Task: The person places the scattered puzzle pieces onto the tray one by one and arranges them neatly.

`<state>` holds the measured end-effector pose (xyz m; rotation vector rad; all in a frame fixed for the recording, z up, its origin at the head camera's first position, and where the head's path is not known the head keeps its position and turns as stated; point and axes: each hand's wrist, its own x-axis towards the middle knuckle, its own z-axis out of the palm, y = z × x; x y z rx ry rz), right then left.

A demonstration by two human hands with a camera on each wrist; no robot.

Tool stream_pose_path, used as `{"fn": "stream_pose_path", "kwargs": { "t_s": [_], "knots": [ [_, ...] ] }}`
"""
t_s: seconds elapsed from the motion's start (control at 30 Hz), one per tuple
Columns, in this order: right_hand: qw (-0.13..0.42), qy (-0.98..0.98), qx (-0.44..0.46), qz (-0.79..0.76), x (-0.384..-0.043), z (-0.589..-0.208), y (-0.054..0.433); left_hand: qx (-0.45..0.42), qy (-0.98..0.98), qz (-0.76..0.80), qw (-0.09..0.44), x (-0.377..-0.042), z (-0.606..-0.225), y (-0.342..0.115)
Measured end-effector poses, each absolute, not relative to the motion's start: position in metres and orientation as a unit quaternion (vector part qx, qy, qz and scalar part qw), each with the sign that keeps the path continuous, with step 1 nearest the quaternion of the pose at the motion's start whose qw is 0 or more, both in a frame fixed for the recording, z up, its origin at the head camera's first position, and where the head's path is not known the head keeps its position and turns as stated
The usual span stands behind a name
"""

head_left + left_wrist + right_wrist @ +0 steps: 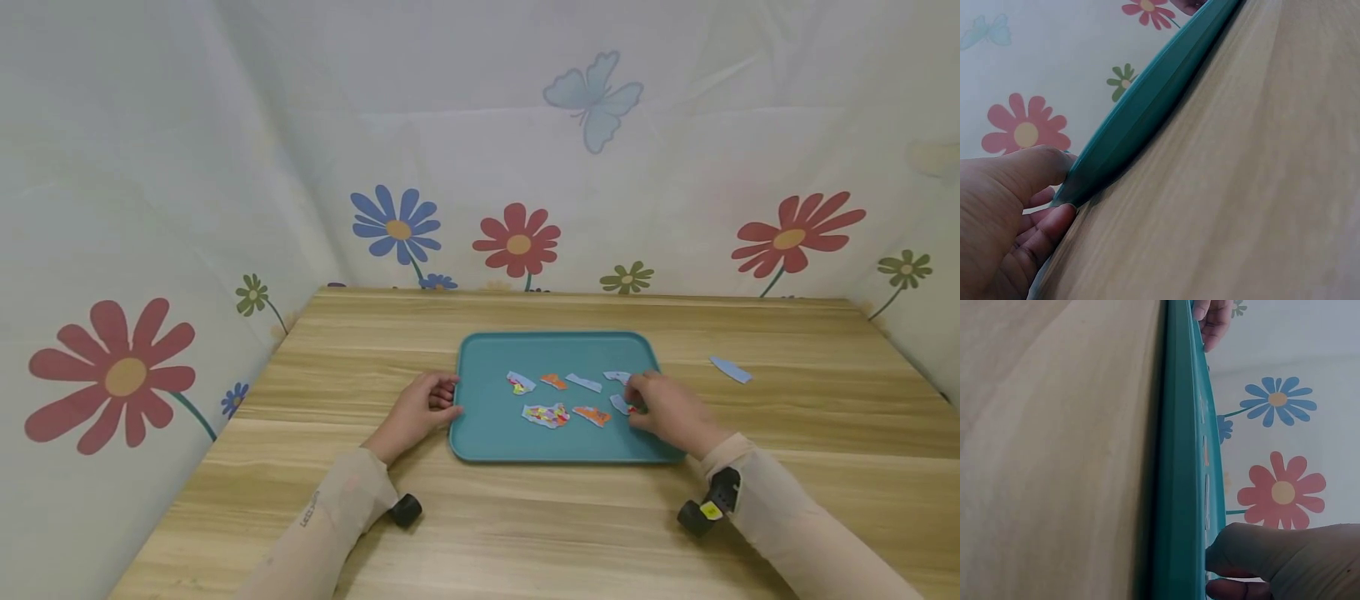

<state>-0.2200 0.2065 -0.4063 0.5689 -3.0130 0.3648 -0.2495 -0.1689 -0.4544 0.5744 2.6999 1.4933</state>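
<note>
A teal tray (487,446) lies on the wooden table with several torn scraps of printed paper on it. At its left side, my left hand (416,412) holds the rim with thumb and fingertips, as the left wrist view shows closely. My right hand (671,408) is over the tray's right part, its thumb and curled fingers pinching a light-blue paper scrap (619,405) with a bit of red. Just behind it lies another pale scrap (617,377), partly covered by the fingers. Further left are a multicoloured scrap (547,415) and an orange scrap (592,416).
Outside the tray, a long blue paper scrap (731,369) lies on the table (570,533) to the right. The tray's back row also has a blue-and-yellow scrap (520,382), a small orange scrap (553,381) and a blue strip (583,382). A flower-printed curtain (465,150) hangs behind.
</note>
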Motion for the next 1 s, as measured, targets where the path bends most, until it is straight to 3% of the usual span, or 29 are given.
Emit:
{"fn": "stream_pose_path", "kwargs": {
  "t_s": [0.67,1.0],
  "knots": [
    [0.045,-0.971,0.179,0.153,-0.225,-0.384,0.234,0.186,0.862,0.471,0.002,-0.251,-0.454,-0.169],
    [0.032,-0.978,0.13,0.16,-0.238,-0.374,0.259,0.185,0.864,0.469,0.002,-0.251,-0.451,-0.17]
  ]
}}
